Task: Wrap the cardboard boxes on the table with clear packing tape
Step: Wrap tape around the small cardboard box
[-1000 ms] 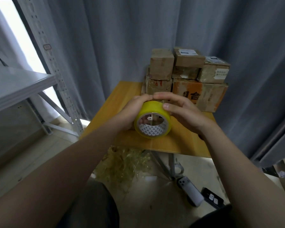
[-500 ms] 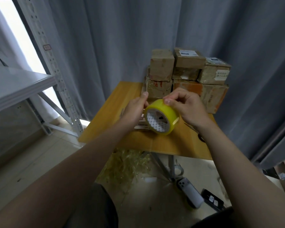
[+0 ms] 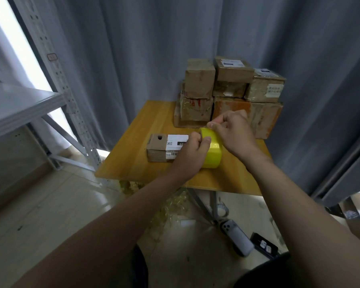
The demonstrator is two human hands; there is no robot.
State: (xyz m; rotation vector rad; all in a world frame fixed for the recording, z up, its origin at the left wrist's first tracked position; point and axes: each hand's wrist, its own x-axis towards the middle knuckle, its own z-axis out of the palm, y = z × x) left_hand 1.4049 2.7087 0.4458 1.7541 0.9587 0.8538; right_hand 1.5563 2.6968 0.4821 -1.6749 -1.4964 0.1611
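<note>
Centre frame: yellow-tinted roll of packing tape (image 3: 212, 151), gripped by left hand (image 3: 192, 151); right hand (image 3: 232, 132) pinches at its top edge. Immediately left, on wooden tabletop (image 3: 133, 161): small brown white-labelled cardboard box (image 3: 163, 148), long axis left-right, left hand nearer.

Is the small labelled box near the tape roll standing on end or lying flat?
Lying flat: the small labelled box rests lengthwise on the table, white label facing up; the left hand covers one end.
</note>
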